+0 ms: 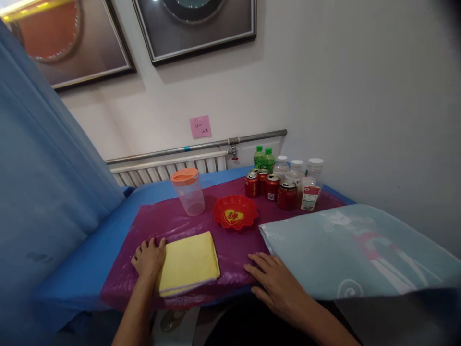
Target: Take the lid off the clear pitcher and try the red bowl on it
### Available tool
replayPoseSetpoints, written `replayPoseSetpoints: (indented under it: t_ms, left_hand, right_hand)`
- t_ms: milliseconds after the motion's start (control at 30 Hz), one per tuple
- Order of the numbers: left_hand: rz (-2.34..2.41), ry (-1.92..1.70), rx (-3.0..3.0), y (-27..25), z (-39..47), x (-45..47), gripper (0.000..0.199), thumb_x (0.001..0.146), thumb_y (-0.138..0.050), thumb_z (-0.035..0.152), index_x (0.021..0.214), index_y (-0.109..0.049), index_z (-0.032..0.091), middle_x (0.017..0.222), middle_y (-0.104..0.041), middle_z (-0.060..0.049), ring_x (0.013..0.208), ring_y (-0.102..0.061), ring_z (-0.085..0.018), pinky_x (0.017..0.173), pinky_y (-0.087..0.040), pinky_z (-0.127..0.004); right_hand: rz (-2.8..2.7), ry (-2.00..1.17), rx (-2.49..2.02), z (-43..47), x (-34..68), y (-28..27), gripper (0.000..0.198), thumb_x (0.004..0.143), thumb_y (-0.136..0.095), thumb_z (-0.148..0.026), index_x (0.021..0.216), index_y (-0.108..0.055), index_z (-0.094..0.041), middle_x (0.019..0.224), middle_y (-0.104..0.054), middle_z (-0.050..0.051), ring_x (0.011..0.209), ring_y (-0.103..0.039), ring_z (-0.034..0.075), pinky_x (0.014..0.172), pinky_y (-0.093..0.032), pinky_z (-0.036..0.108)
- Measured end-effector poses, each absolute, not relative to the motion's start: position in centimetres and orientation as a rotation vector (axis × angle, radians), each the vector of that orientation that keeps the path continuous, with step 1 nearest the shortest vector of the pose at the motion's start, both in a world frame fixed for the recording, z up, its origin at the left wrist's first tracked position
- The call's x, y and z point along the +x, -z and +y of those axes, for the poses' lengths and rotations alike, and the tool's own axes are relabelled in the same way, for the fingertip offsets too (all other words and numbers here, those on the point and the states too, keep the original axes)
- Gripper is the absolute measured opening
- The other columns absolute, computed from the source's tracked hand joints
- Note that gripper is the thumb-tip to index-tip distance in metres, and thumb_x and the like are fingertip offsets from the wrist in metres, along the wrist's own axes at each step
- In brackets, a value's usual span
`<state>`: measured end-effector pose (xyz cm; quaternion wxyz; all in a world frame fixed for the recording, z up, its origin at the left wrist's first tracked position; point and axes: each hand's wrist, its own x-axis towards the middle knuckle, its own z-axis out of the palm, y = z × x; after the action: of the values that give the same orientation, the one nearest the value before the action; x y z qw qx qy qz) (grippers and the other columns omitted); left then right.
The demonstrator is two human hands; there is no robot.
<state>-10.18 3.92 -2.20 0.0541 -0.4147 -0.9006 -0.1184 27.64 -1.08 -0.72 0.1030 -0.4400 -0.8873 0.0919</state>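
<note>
A folded yellow cloth [189, 263] lies on the shiny purple sheet [151, 226]. Against its left edge rests my left hand [148, 258], palm down with the fingers spread. My right hand [270, 281] lies flat near the front edge of the sheet, fingers apart and nothing in them. Just right of that hand is a pale blue-green folded cloth [306, 250] with a printed figure. Beyond the yellow cloth are a red scalloped plate [236, 212] with a yellow heart print and a clear plastic pitcher [189, 194] with an orange lid.
Several red cans [272, 187] stand at the back right. Behind them are green-capped bottles [264, 158] and clear white-lidded jars [297, 172]. A blue curtain [46, 158] hangs at left. A radiator [169, 168] and pipe [201, 145] run along the wall.
</note>
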Motion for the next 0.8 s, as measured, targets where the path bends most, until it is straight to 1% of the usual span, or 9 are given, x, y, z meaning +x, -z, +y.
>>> replayPoseSetpoints:
  t_ms: [300,400,467,567,633,700,800]
  left_hand:
    - [-2.698,0.376,-1.265,2.2,3.4,-9.8,0.047,0.09,-0.054,0.048,0.126,-0.055,0.018,0.133,-0.054,-0.012,0.122,-0.051,-0.029,0.103,-0.04,-0.054]
    - [-2.695,0.379,-1.254,2.1,3.3,-9.6,0.048,0.091,-0.053,0.049,0.127,-0.055,0.018,0.134,-0.054,-0.012,0.123,-0.051,-0.028,0.103,-0.039,-0.054]
    - [-2.687,0.38,-1.254,1.8,3.1,-9.5,0.049,0.093,-0.046,0.049,0.128,-0.055,0.017,0.133,-0.055,-0.014,0.124,-0.05,-0.03,0.103,-0.038,-0.054]
    - [-2.636,0.381,-1.273,0.8,2.7,-9.0,0.055,0.095,-0.033,0.047,0.133,-0.053,0.011,0.137,-0.051,-0.02,0.129,-0.042,-0.038,0.104,-0.034,-0.053]
    - [-2.578,0.383,-1.33,0.2,2.5,-8.4,0.058,0.095,-0.031,0.047,0.135,-0.051,0.009,0.144,-0.045,-0.021,0.135,-0.034,-0.039,0.108,-0.029,-0.052]
    - [-2.529,0.38,-1.435,-0.1,2.3,-7.5,0.056,0.094,-0.034,0.047,0.135,-0.053,0.014,0.147,-0.044,-0.017,0.138,-0.031,-0.035,0.11,-0.026,-0.049]
    - [-2.503,0.364,-1.604,0.6,2.1,-5.9,0.047,0.091,-0.04,0.046,0.127,-0.06,0.024,0.143,-0.051,-0.013,0.134,-0.039,-0.031,0.107,-0.032,-0.045]
  right_hand:
    - [-2.57,-0.295,-1.291,-1.5,27.5,1.6,0.057,0.076,-0.062,-0.01,0.131,-0.061,-0.022,0.142,-0.055,0.016,0.132,-0.047,0.037,0.106,-0.038,0.06]
    - [-2.564,-0.315,-1.279,-1.6,27.7,1.6,0.057,0.077,-0.061,-0.01,0.132,-0.06,-0.023,0.143,-0.054,0.016,0.132,-0.047,0.036,0.106,-0.039,0.06]
    - [-2.533,-0.324,-1.265,-1.8,27.9,1.4,0.056,0.079,-0.06,-0.011,0.134,-0.059,-0.025,0.145,-0.052,0.014,0.134,-0.045,0.035,0.106,-0.038,0.06]
    - [-2.5,-0.335,-1.24,-2.3,28.2,1.0,0.052,0.082,-0.059,-0.011,0.131,-0.061,-0.026,0.144,-0.053,0.013,0.134,-0.045,0.033,0.107,-0.039,0.058]
    - [-2.514,-0.339,-1.23,-2.6,28.3,0.8,0.049,0.08,-0.06,-0.009,0.126,-0.064,-0.025,0.14,-0.056,0.014,0.132,-0.048,0.033,0.107,-0.04,0.057]
    - [-2.536,-0.331,-1.227,-2.7,28.2,0.6,0.048,0.079,-0.06,-0.007,0.124,-0.065,-0.023,0.137,-0.058,0.014,0.129,-0.05,0.033,0.106,-0.041,0.056]
    - [-2.556,-0.312,-1.227,-2.9,28.2,0.4,0.05,0.078,-0.059,-0.006,0.125,-0.064,-0.023,0.137,-0.059,0.014,0.128,-0.051,0.033,0.105,-0.041,0.057]
